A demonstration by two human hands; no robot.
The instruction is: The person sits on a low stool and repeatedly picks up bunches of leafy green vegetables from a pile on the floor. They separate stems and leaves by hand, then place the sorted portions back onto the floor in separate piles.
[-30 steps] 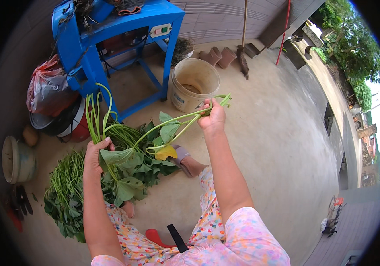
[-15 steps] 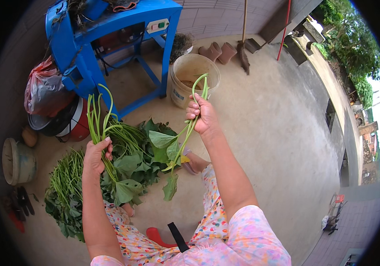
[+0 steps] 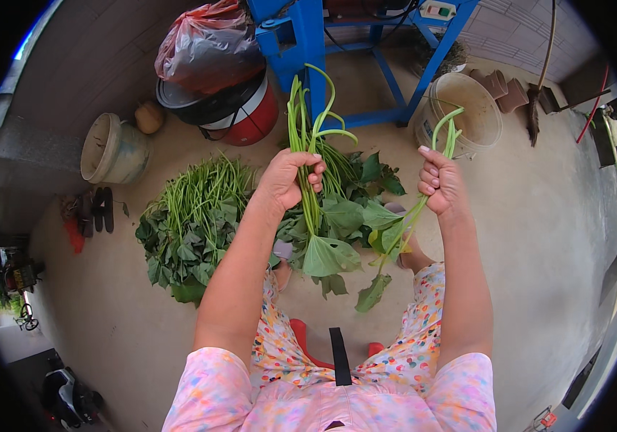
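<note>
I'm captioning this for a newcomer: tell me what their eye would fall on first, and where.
Probably the larger bunch of leafy green stems in the left hand, near the centre, and the smaller bunch in the right hand. Next comes the bright blue metal frame at the top, with a reddish plastic bag above a red bucket to its left. On the floor, left of the left hand, lies a broad heap of greens.
</note>
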